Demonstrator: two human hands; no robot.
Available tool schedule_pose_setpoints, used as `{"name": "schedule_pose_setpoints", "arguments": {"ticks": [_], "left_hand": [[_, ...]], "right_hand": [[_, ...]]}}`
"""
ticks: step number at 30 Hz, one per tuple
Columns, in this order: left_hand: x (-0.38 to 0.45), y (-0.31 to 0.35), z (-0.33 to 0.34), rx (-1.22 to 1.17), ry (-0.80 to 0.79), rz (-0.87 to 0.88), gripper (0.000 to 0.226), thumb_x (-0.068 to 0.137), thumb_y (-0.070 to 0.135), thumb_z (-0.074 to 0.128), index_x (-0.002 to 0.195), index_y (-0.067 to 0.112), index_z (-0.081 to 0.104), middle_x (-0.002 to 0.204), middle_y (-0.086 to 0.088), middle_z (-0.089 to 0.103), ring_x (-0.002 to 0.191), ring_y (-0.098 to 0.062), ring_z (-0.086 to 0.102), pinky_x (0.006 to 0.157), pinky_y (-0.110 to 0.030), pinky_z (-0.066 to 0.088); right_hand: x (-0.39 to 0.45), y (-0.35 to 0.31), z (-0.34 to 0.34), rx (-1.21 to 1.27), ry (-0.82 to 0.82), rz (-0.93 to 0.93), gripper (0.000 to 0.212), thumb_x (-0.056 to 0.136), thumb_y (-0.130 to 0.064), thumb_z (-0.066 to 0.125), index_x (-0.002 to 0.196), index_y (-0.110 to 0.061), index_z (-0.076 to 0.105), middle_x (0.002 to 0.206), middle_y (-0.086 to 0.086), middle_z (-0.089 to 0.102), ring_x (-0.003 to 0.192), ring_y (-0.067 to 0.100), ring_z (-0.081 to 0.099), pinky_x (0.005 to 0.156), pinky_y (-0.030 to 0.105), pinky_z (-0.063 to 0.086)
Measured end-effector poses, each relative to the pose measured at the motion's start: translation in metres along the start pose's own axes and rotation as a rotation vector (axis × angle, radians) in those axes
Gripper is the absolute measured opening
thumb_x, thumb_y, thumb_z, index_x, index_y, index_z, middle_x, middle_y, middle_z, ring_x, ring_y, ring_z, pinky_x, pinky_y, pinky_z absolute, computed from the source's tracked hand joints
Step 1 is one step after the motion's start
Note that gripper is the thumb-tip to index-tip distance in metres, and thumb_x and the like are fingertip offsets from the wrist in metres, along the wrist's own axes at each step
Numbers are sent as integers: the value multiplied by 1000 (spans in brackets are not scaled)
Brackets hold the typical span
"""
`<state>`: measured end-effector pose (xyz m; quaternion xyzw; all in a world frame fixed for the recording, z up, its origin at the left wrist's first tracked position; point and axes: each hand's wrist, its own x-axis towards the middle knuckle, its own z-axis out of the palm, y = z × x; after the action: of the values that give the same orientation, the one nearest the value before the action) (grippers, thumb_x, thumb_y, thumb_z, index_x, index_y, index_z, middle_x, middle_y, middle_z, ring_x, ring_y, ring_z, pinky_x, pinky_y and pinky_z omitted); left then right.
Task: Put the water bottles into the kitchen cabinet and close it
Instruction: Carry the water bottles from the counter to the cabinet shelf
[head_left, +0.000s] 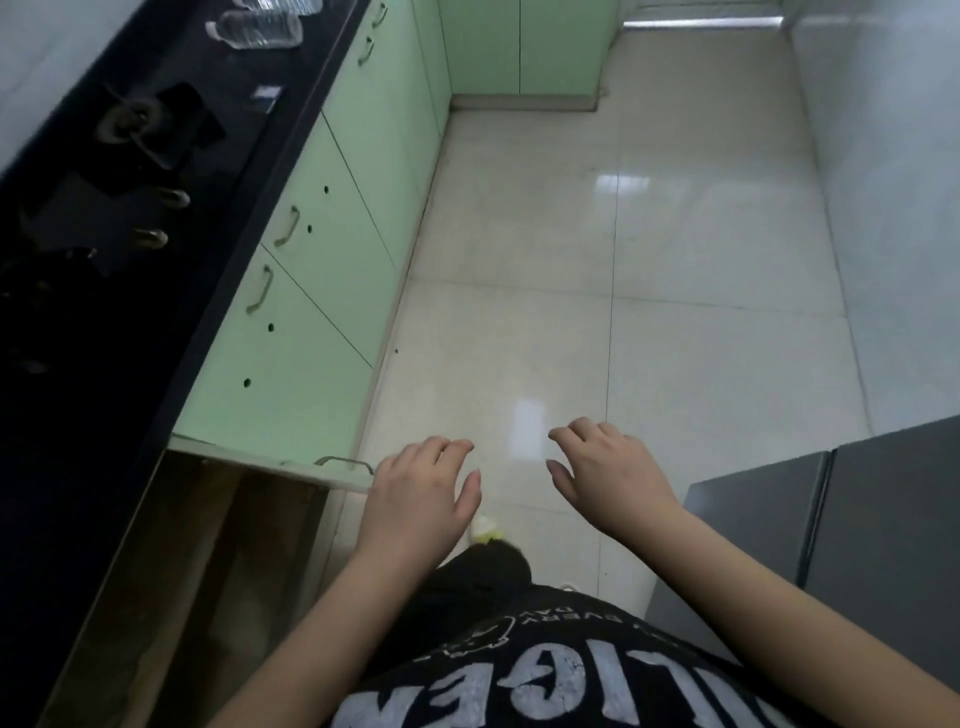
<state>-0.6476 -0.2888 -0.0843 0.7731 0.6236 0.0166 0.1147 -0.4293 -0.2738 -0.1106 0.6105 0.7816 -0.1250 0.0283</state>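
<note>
Cabinet door (291, 464) open | water bottles (254, 26) on countertop (291, 130), none stored | left hand (421, 493), right hand (608, 473): relaxed, empty

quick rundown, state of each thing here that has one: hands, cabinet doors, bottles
left hand: open, holds nothing, over the edge of the open door
right hand: open, holds nothing, above the floor
nearest cabinet door: swung open, inside looks empty as far as it shows
other cabinet doors: closed
water bottles: lying on the far countertop, not yet in the cabinet
</note>
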Motion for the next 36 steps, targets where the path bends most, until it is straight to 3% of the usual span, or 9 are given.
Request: {"name": "schedule_pose_setpoints", "arguments": {"ticks": [8, 21, 28, 36], "left_hand": [[119, -16, 13, -65, 52, 69, 43, 90, 38, 41, 118, 16, 65, 102, 1, 69, 89, -22, 66, 76, -37, 52], [330, -21, -44, 34, 28, 214, 45, 87, 46, 38, 111, 21, 67, 100, 3, 69, 84, -22, 66, 70, -35, 51], [449, 0, -47, 64, 35, 132, 46, 86, 44, 37, 105, 20, 70, 91, 3, 71, 76, -23, 67, 59, -33, 50], [567, 2, -71, 78, 13, 26, 46, 88, 44, 36, 112, 19, 67, 96, 2, 71, 83, -22, 67, 65, -35, 50]], "right_hand": [[97, 39, -20, -21, 19, -21, 30, 92, -36, 56, 112, -15, 64, 102, 4, 65, 84, 29, 63, 68, 38, 50], [248, 114, -84, 54, 186, 111, 28, 86, -30, 67, 110, -15, 67, 97, 3, 66, 79, 27, 65, 64, 36, 50], [352, 180, -106, 49, 222, 99, 27, 83, -26, 72, 106, -12, 69, 91, 6, 66, 74, 29, 64, 61, 35, 49], [477, 241, -149, 102, 185, 24, 28, 84, -27, 71, 108, -13, 69, 97, 5, 67, 78, 27, 66, 63, 33, 49]]}}
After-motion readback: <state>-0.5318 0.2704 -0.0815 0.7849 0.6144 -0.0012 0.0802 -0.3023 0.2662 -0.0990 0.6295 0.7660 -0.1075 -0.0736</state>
